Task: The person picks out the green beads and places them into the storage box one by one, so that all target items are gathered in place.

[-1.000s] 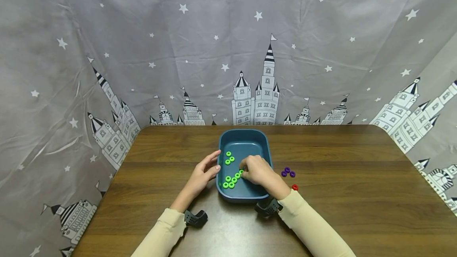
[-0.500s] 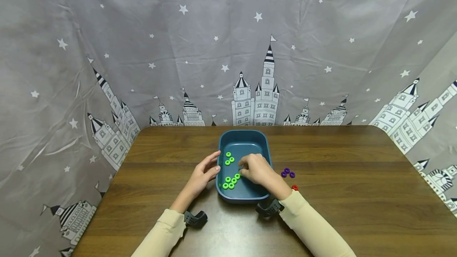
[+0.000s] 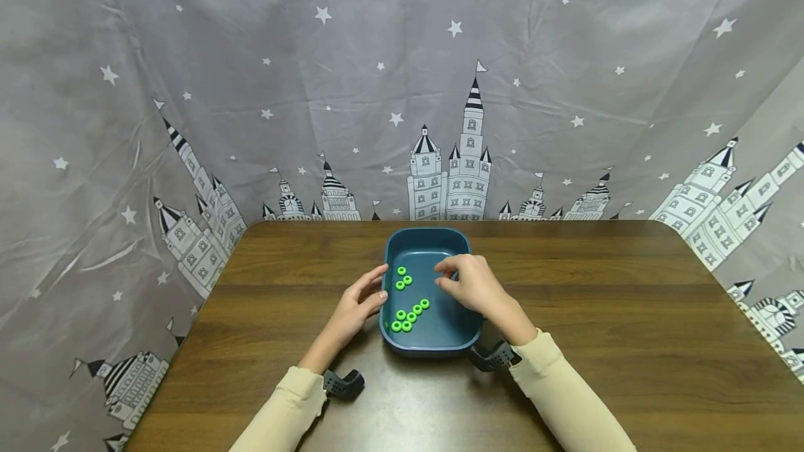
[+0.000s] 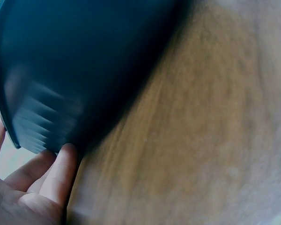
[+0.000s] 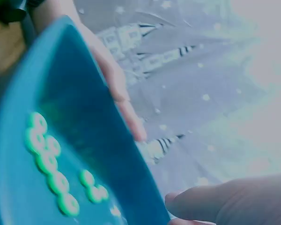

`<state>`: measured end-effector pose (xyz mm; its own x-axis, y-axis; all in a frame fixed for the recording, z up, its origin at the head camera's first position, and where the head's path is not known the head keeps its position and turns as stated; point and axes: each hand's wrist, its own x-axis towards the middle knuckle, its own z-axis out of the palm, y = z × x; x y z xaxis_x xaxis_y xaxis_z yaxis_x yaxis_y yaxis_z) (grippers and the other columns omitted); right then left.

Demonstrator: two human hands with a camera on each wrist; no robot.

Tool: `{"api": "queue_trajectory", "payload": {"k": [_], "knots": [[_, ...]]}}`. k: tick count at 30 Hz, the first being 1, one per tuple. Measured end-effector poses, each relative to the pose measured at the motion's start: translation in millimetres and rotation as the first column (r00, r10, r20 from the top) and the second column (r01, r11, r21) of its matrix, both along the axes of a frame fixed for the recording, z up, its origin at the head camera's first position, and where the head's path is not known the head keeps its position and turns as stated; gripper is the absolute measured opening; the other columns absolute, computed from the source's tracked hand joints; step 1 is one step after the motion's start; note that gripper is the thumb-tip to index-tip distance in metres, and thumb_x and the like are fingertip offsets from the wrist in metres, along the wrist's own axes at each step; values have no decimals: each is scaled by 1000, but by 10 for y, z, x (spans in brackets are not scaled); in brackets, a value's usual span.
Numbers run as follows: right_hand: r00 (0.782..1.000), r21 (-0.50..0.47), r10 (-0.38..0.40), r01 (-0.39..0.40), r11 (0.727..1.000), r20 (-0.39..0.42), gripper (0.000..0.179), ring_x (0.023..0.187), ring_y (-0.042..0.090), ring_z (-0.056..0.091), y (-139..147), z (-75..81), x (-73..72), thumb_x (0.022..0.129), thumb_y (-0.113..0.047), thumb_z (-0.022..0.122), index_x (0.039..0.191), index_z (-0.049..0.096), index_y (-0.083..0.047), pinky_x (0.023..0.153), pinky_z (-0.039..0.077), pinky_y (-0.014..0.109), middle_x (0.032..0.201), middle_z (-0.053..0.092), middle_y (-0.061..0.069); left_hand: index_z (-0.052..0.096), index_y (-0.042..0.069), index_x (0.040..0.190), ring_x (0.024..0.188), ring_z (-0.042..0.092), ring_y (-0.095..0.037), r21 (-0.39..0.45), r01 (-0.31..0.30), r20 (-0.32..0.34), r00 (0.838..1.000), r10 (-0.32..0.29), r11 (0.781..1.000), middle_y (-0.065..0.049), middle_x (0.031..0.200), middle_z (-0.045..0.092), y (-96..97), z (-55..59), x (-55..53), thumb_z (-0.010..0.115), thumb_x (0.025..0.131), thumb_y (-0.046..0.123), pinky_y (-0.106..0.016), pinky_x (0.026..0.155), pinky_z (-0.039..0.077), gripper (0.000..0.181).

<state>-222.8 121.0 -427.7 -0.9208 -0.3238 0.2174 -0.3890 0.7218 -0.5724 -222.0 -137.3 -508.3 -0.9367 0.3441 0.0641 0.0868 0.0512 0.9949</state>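
Observation:
A dark blue-teal plastic bin (image 3: 442,333) stands on the table, holding small green rings. Several rings (image 3: 412,317) form a connected branching line in its near left part, and three more green rings (image 3: 400,286) lie in a cluster farther back. My left hand (image 3: 353,307) rests its fingertips against the bin's left side, fingers loosely spread; in the left wrist view its fingers (image 4: 61,176) touch the ribbed outer wall. Over the bin's right side hovers my right hand (image 3: 474,286), thumb and forefinger apart, nothing visible between them. The right wrist view shows the ring line (image 5: 47,161) too.
The brown wooden table (image 3: 603,284) reaches back to a grey curtain (image 3: 352,89) printed with castles and stars. Black wrist mounts (image 3: 344,384) sit on both forearms. My right forearm covers the spot where purple and red rings were seen earlier.
My right hand has drawn back to the right and away from the green rings, uncovering the ring at the line's right end. Its arm now hides the purple and red rings. The left hand stays put.

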Motion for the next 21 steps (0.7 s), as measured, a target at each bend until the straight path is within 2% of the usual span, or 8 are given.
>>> {"api": "queue_trajectory", "payload": {"k": [8, 21], "knots": [[996, -37, -84, 84, 996, 5, 20, 72, 14, 66, 332, 65, 17, 89, -10, 73, 107, 77, 0, 63, 55, 28, 86, 75, 7, 37, 3, 156, 134, 52, -47, -6, 3, -5, 1000, -3, 1000, -32, 153, 45, -3, -5, -8, 55, 103, 10, -34, 97, 57, 57], [992, -15, -123, 122, 992, -31, 13, 69, 15, 68, 657, -54, 66, 90, -9, 72, 99, 78, -2, 65, 57, 32, 84, 77, 8, 39, 7, 156, 135, 52, -45, -35, -15, 11, 1000, 15, 999, -29, 153, 46, 3, -5, -10, 56, 103, 12, -40, 99, 57, 56]]}}
